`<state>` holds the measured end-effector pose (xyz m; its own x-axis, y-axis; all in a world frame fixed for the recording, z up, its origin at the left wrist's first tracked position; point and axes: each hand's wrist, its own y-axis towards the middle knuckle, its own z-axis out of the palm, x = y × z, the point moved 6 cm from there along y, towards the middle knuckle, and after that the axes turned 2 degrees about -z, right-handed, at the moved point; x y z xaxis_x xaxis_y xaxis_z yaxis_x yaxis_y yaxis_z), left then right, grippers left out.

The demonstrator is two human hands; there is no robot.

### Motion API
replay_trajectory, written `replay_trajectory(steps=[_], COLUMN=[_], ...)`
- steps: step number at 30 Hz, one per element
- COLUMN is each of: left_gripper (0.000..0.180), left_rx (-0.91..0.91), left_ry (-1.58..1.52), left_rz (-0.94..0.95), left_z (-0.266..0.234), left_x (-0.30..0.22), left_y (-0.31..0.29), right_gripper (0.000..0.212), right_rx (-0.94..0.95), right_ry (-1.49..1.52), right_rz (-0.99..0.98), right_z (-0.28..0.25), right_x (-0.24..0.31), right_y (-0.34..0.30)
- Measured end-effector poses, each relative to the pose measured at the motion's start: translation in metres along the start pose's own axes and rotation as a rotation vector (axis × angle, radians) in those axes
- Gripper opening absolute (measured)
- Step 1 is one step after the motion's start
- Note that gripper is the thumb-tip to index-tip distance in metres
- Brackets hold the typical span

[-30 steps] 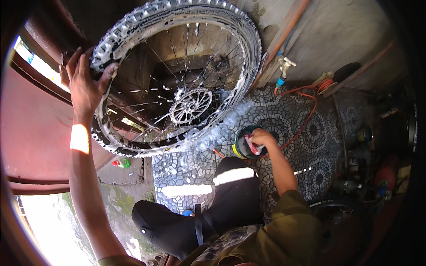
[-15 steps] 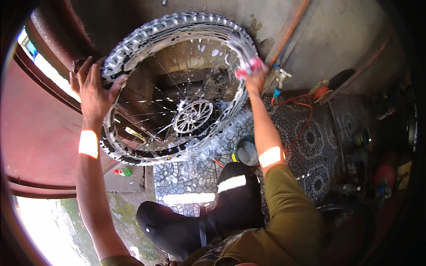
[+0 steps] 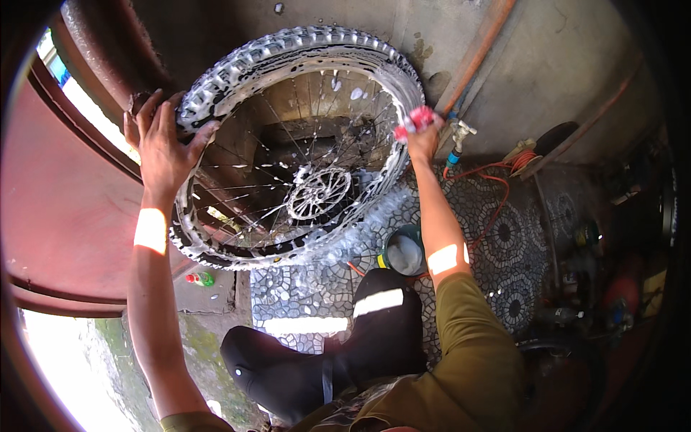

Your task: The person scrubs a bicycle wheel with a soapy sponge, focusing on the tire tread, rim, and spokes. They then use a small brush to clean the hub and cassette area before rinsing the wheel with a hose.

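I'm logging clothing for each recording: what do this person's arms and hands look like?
The left hand and right hand are bare, without visible gloves or watches. The forearms are uncovered, each crossed by bright sunlight. The short sleeves are plain olive green; only the left one's edge shows.

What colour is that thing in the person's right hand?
The scrubber in the right hand is pinkish red with whitish patches, best seen in the head view.
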<state>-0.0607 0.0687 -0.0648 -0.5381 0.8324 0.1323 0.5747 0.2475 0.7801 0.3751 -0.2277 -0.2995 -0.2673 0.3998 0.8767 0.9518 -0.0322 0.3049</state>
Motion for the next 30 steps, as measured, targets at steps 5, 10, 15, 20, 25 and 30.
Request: replay_trajectory(steps=[5, 10, 15, 20, 25, 30], left_gripper=[0.072, 0.071, 0.073, 0.071, 0.071, 0.071], left_rx=[0.012, -0.009, -0.012, -0.036, -0.036, 0.008], left_ry=[0.028, 0.059, -0.013, 0.05, -0.041, 0.017], left_rz=[0.003, 0.018, 0.003, 0.009, 0.006, -0.007], left_z=[-0.006, -0.012, -0.001, -0.013, -0.001, -0.004], left_x=[0.005, 0.009, 0.0, 0.011, -0.007, 0.005], left_y=[-0.006, -0.003, 0.0, -0.006, 0.004, -0.004], right_gripper=[0.084, 0.079, 0.075, 0.074, 0.077, 0.076], right_rx=[-0.05, -0.057, -0.123, -0.056, -0.062, -0.031], right_ry=[0.128, 0.154, -0.077, 0.069, -0.079, 0.027], right_rz=[-0.373, -0.557, -0.513, -0.505, -0.322, -0.386], right_z=[0.017, 0.013, -0.007, 0.013, -0.006, 0.012], right_x=[0.085, 0.139, 0.068, 0.137, 0.021, 0.058], right_y=[-0.019, -0.029, -0.007, -0.034, -0.006, -0.016])
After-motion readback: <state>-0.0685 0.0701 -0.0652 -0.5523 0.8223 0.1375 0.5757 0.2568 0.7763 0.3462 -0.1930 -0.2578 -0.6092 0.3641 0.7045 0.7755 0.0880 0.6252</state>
